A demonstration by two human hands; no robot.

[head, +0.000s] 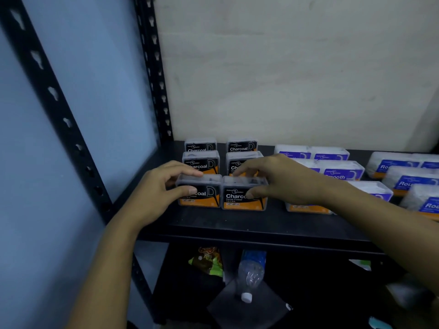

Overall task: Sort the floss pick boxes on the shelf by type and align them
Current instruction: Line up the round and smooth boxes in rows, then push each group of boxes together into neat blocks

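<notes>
Black-and-orange Charcoal floss pick boxes stand in two columns at the left of the black shelf [237, 224]. My left hand [164, 188] grips the front left Charcoal box [202, 195], thumb on its face and fingers over its lid. My right hand [278, 181] grips the front right Charcoal box [242, 198] the same way. The two front boxes touch side by side. To the right stand purple-label Smooth boxes [342, 173], and further right blue-label Round boxes [413, 184]. My right forearm hides part of a front Smooth box [306, 207].
A black slotted upright [54, 108] rises at the shelf's left front corner, another [154, 67] at the back. A white wall stands behind the shelf. On the lower shelf lie a snack packet [209, 260] and a plastic water bottle [251, 271].
</notes>
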